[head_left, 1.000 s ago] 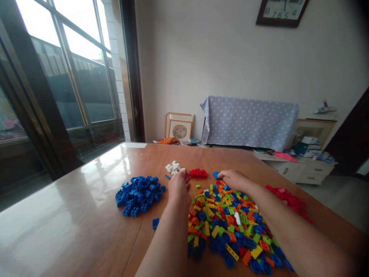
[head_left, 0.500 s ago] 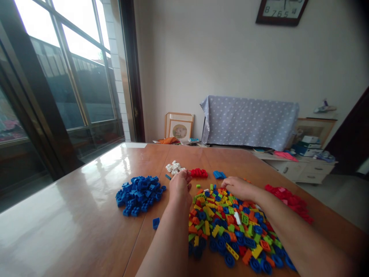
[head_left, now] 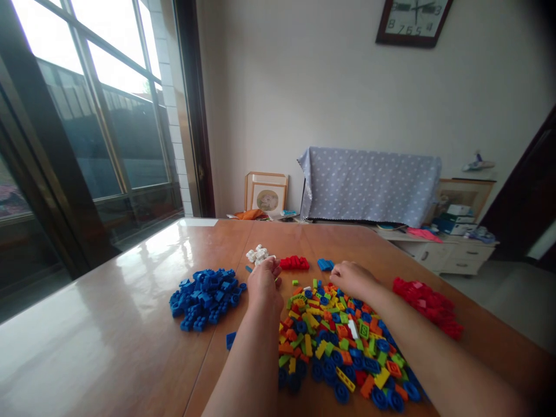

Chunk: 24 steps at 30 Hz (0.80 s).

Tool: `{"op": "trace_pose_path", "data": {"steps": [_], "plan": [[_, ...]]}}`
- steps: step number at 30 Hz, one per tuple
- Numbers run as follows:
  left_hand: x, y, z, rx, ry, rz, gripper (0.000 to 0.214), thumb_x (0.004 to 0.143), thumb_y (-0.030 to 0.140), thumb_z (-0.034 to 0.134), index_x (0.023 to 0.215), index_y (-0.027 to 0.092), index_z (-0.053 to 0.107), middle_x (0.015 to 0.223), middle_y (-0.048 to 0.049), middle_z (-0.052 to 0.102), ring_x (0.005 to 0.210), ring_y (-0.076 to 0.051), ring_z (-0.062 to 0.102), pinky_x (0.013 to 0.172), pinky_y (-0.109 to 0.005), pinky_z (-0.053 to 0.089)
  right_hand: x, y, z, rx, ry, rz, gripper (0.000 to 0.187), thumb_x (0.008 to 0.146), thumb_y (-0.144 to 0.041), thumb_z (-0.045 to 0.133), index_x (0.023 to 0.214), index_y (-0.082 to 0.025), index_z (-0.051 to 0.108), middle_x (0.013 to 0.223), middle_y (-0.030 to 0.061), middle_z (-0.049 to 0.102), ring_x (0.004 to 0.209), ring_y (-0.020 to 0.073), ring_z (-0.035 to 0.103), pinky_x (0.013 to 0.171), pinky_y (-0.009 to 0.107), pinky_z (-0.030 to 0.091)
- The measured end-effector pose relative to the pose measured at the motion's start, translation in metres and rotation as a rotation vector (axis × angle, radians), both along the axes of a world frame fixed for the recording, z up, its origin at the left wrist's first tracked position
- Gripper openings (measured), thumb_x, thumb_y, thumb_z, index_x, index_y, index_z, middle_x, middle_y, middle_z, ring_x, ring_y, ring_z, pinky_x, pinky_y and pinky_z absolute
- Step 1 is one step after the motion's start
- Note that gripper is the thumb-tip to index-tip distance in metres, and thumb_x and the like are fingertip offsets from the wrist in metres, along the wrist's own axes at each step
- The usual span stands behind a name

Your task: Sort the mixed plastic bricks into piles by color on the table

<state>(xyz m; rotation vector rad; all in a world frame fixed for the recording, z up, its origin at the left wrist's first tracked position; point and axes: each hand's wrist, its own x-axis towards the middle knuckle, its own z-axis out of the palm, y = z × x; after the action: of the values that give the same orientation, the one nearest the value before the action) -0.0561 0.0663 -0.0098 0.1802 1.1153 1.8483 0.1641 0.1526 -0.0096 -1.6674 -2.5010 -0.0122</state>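
My left hand (head_left: 264,285) is above the table, its fingers closed just in front of a small heap of white bricks (head_left: 257,253). Whatever it pinches is mostly hidden; only a speck of light colour shows by the fingertips. My right hand (head_left: 353,280) is curled at the far edge of a large mixed pile of toy bricks (head_left: 343,341) in yellow, orange, green and blue. A small group of blue bricks (head_left: 325,264) lies just beyond its fingers. Between the hands sits a row of red bricks (head_left: 294,263).
A heap of blue bricks (head_left: 207,298) is on the left of the wooden table (head_left: 108,341), and a heap of red bricks (head_left: 428,307) on the right. One blue brick (head_left: 230,340) lies beside my left forearm. A cloth-covered object (head_left: 369,185) stands behind the table.
The view has tilted up slightly and shifted right. My right hand has drawn its fingers in and lifted a little from the mixed pile. My left hand has barely moved.
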Motion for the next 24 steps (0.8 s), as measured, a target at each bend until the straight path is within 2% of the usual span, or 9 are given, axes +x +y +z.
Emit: {"op": "trace_pose_path", "data": {"steps": [3, 6, 13, 18, 22, 24], "plan": [[0.000, 0.001, -0.001, 0.002, 0.006, -0.009, 0.032, 0.068, 0.030, 0.069, 0.098, 0.020, 0.069, 0.099, -0.0054, 0.073, 0.078, -0.015, 0.064, 0.066, -0.028, 0.037, -0.010, 0.001, -0.005, -0.005, -0.060, -0.053, 0.026, 0.084, -0.027, 0.054, 0.071, -0.020, 0.076, 0.095, 0.0121, 0.072, 0.092, 0.0247, 0.062, 0.069, 0.029, 0.035], [0.001, 0.001, -0.002, 0.004, 0.003, -0.019, 0.031, 0.068, 0.029, 0.069, 0.098, 0.021, 0.069, 0.096, -0.0043, 0.073, 0.077, -0.014, 0.064, 0.066, -0.029, 0.037, -0.014, 0.001, -0.010, -0.017, -0.052, -0.064, 0.023, 0.081, -0.021, 0.056, 0.070, -0.020, 0.076, 0.094, 0.0126, 0.073, 0.092, 0.0250, 0.062, 0.068, 0.029, 0.035], [0.003, 0.000, 0.001, -0.006, -0.002, -0.020, 0.030, 0.068, 0.028, 0.070, 0.097, 0.021, 0.069, 0.099, -0.0049, 0.073, 0.078, -0.014, 0.064, 0.067, -0.028, 0.038, -0.011, -0.003, -0.010, -0.019, 0.055, -0.014, 0.011, 0.078, -0.023, 0.062, 0.077, -0.024, 0.073, 0.093, 0.0029, 0.072, 0.085, 0.0169, 0.060, 0.065, 0.024, 0.034], [0.004, 0.000, 0.000, -0.011, 0.019, -0.037, 0.029, 0.069, 0.030, 0.069, 0.097, 0.021, 0.070, 0.098, -0.0048, 0.073, 0.078, -0.015, 0.065, 0.067, -0.028, 0.038, 0.002, -0.010, -0.006, -0.083, 0.433, 0.020, 0.014, 0.081, -0.032, 0.059, 0.082, -0.021, 0.067, 0.072, 0.0000, 0.066, 0.067, 0.0140, 0.056, 0.058, 0.023, 0.034], [0.006, 0.001, -0.002, -0.011, 0.038, -0.049, 0.031, 0.067, 0.030, 0.071, 0.097, 0.021, 0.070, 0.095, -0.0036, 0.073, 0.077, -0.015, 0.066, 0.065, -0.027, 0.037, 0.024, -0.020, 0.007, -0.188, 0.708, 0.025, 0.017, 0.077, -0.035, 0.061, 0.083, -0.020, 0.066, 0.070, -0.0008, 0.064, 0.064, 0.0135, 0.054, 0.056, 0.023, 0.037], [0.007, 0.000, -0.002, -0.006, 0.043, -0.052, 0.032, 0.066, 0.030, 0.072, 0.097, 0.021, 0.069, 0.095, -0.0037, 0.072, 0.076, -0.014, 0.065, 0.065, -0.027, 0.037, 0.039, -0.026, 0.014, -0.227, 0.820, -0.022, 0.017, 0.076, -0.036, 0.062, 0.082, -0.020, 0.064, 0.069, -0.0006, 0.063, 0.063, 0.0133, 0.054, 0.055, 0.023, 0.038]]}}
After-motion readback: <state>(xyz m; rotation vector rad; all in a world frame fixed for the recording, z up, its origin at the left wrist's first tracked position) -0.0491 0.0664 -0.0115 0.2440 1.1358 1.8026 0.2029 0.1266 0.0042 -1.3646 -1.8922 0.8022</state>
